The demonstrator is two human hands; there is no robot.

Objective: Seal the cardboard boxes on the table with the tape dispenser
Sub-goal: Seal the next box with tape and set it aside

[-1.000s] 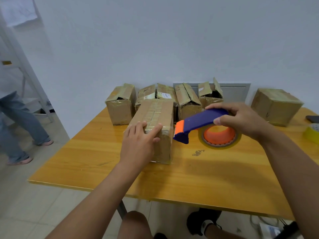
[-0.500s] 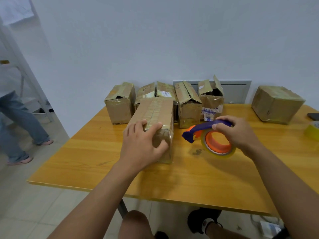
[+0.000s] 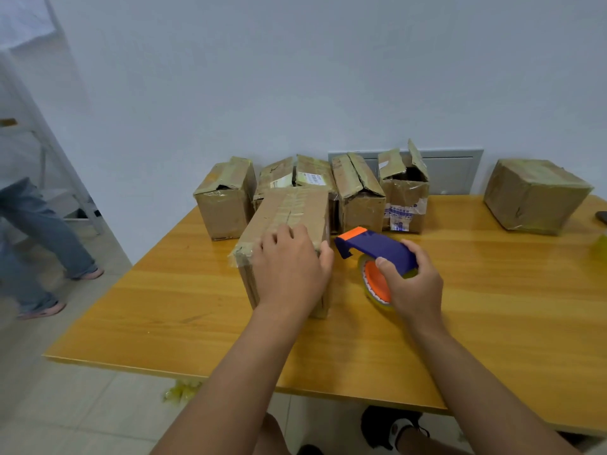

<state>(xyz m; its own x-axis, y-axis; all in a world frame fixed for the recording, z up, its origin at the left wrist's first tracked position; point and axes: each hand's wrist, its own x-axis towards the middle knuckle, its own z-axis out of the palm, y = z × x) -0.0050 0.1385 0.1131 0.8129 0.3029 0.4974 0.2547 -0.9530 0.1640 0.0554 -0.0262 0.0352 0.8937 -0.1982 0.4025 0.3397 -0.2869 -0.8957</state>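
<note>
A long taped cardboard box (image 3: 289,211) lies on the wooden table (image 3: 492,307) in front of me. My left hand (image 3: 290,270) rests on its near end, fingers wrapped over the top and right edge. Just right of the box, my right hand (image 3: 410,287) grips the blue and orange tape dispenser (image 3: 374,246) with its roll of clear tape, its orange tip pointing at the box. Behind, a row of smaller boxes (image 3: 359,195) stands at the wall, some with flaps open (image 3: 404,178).
One closed box (image 3: 535,195) sits apart at the far right. A dark object (image 3: 601,218) and something yellow lie at the right edge. A person in jeans (image 3: 39,231) stands on the floor to the left. Crumpled tape (image 3: 180,390) lies under the table's front edge.
My right hand has lowered the dispenser toward the table and brought it closer to the box's right side. My left hand has slid further over the box's near end.
</note>
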